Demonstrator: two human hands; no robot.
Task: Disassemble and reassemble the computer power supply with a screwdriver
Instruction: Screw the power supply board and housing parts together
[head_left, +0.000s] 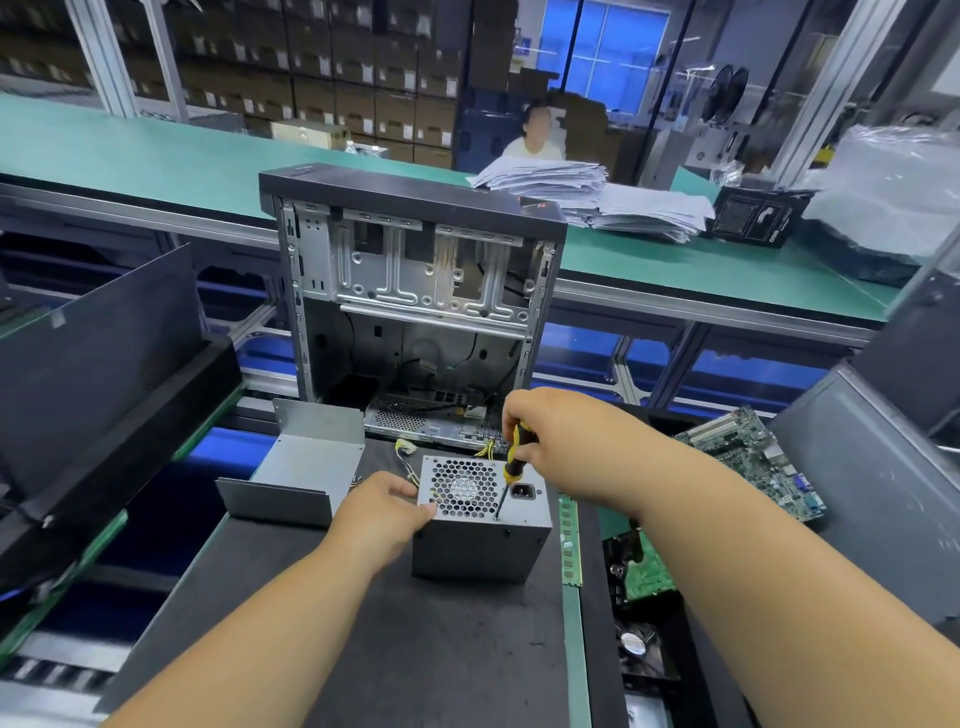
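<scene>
Head view: power supply (480, 525) standing on the dark bench (395, 649) at near centre, fan grille face turned up, just in front of the open computer case (415, 291). Turned up this way, in all likelihood, to bring the face screws directly under a vertical tool. Left hand (382, 512) curled against the unit's left upper edge, thumb and fingers gripping the corner, apparently to stop the housing from turning or sliding under driving force. Right hand (550, 436) closed around the yellow-and-black handle of the screwdriver (511, 465), shaft nearly upright, tip seated at a screw near the front edge of the grille face, just left of the mains socket (522, 491). Whether loosening or tightening: cannot tell. Bent metal cover (306, 467) resting on the bench to the left, well clear of the work, likely parked there for refitting; small screws seem to lie beside it, too small to confirm. Yellow wires (405, 449) trailing from behind the unit toward the case. Circuit boards (748, 457) set aside at right, apart from the working area. Risk, as a judgement: tip slipping off the screw head if the shaft tilts.
</scene>
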